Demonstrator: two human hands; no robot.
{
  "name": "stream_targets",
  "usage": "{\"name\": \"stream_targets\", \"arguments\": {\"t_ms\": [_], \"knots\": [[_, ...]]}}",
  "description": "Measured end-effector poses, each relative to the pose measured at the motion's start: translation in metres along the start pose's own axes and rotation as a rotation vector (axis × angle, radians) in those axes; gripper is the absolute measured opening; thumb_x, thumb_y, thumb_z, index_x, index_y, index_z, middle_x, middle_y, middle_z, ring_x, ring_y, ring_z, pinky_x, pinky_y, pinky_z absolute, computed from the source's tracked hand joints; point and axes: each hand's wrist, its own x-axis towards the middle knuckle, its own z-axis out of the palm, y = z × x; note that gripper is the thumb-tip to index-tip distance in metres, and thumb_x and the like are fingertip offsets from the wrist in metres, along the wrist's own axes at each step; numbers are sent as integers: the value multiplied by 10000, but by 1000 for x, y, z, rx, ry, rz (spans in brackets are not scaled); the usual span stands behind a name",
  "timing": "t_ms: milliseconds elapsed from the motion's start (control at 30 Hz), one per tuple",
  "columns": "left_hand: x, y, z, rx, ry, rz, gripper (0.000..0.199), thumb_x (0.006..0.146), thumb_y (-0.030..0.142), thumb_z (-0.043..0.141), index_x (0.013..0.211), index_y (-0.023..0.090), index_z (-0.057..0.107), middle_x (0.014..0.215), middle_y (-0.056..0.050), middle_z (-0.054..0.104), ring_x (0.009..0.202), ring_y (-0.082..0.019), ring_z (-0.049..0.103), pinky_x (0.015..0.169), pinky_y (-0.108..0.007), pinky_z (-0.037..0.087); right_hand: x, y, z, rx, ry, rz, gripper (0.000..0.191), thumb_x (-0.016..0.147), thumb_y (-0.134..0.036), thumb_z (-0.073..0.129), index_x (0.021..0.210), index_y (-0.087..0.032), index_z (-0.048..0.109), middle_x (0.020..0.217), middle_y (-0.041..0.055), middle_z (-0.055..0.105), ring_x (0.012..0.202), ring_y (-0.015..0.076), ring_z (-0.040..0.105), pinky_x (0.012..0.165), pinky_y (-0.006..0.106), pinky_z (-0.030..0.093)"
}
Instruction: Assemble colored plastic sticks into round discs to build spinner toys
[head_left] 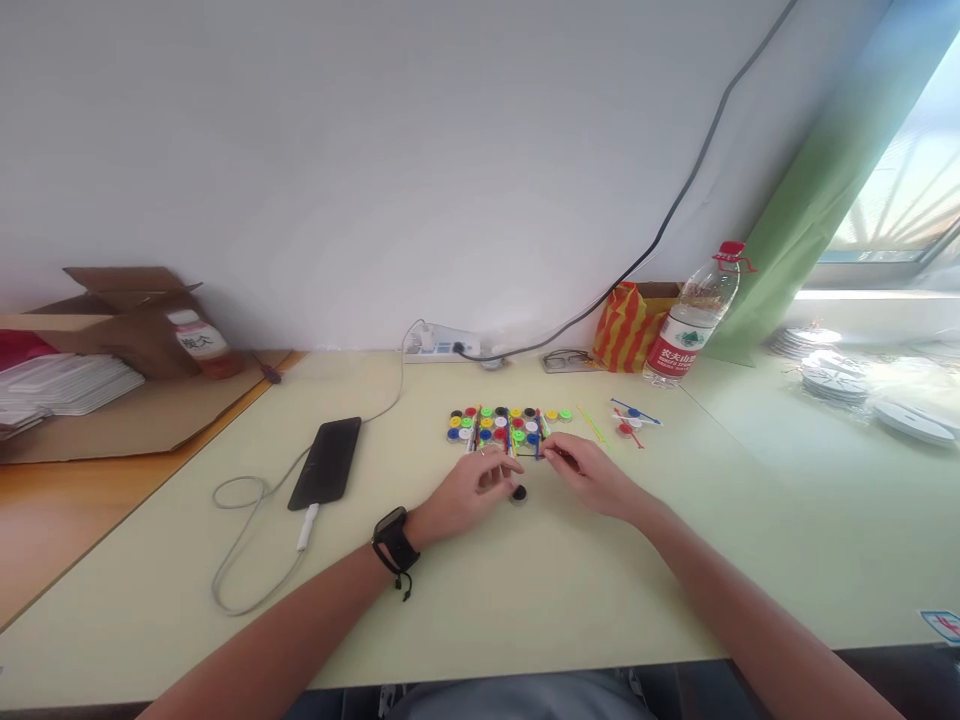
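Observation:
My left hand (476, 488) hovers over the table with its thumb and forefinger curved and apart, nothing visible between them. Just by its thumb tip is a small round piece with a black top (519, 494). My right hand (589, 476) is closed in a pinch on a thin dark stick (530, 457), which points left toward my other hand. Beyond both hands stand rows of small round pieces (500, 422) in red, yellow, green, blue, white and black. Thin coloured sticks (510, 436) lie across and between these rows, partly hidden by my fingers.
To the right lie a green-yellow stick (591, 424) and a small pile of pieces and sticks (631, 420). A water bottle (688, 318), striped bag (627, 328) and power strip (441, 344) stand along the wall. A charging phone (326, 463) and cardboard box (142, 330) are left.

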Motion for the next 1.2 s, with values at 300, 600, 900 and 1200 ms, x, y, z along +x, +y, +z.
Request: {"name": "stream_targets", "arguments": {"t_ms": [300,600,900,1200], "knots": [[1,-5,3,-95,36,-40,228,866,372,772,970,207,654,928,-25,688,817,-173,608,735,-298,504,-3,-8,6,258,114,67,133,1031,-366,505,1019,-233,509,902,4,543,796,164,510,711,292,440],[4,-7,6,-407,117,-47,349,828,338,838,1084,174,666,1053,-81,723,967,-212,708,923,-367,576,-6,-31,21,368,32,-38,213,1035,-353,510,1142,-242,658,1079,67,683,869,183,627,746,313,523],[5,-4,7,-465,127,-17,260,900,321,773,1105,179,704,1075,-85,757,1010,-226,737,937,-373,603,-7,-23,29,232,64,-142,223,1040,-261,489,1211,-263,631,1142,66,704,1009,201,672,898,346,545],[4,-3,6,-372,218,-25,370,868,320,800,1212,203,732,1186,-92,771,1076,-258,739,995,-433,604,-9,-23,14,24,-35,-59,327,1061,-348,450,1368,-274,535,940,35,682,814,195,631,716,314,488]]}}
